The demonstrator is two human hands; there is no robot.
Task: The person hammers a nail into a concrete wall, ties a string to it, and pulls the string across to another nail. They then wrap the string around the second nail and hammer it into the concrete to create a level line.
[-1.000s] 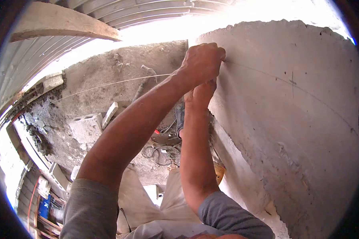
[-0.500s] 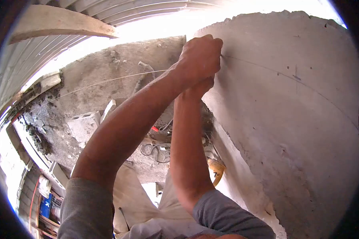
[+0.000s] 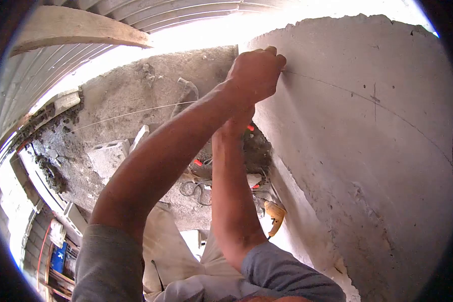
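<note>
My left hand (image 3: 259,74) is closed near the corner of the pale plastered wall (image 3: 337,146). What its fingers grip is hidden from me. Just below and behind it is my right hand (image 3: 240,120), its fingers mostly covered by the left hand. A thin pale string (image 3: 131,113) runs from the far left toward both hands and disappears behind my left forearm. On the plaster, a dark drawn line with a cross mark (image 3: 374,98) curves away to the right from beside my left hand.
A yellow power drill (image 3: 275,216) rests low by the wall's base. On the left are a concrete block (image 3: 109,156) and a rough dirt-coloured surface (image 3: 121,83). A cable (image 3: 192,191) lies coiled beyond my knees. A wooden beam (image 3: 75,30) and corrugated sheets pass overhead.
My right hand has dropped down and left, away from the wall. The string's near part sits lower. My left hand has shifted slightly and stays closed near the corner. More of the drill shows.
</note>
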